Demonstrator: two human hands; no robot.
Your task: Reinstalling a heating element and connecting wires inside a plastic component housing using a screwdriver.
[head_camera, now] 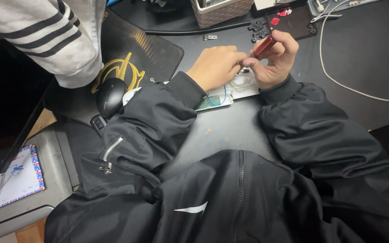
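Screwdriver with the red handle is pinched in the right hand, long axis slanted down-left toward the white device on the black desk. Left hand is curled shut at the tip, right beside it.

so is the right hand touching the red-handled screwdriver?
Touching. Head view: the right hand has its fingers wrapped around the red-handled screwdriver.
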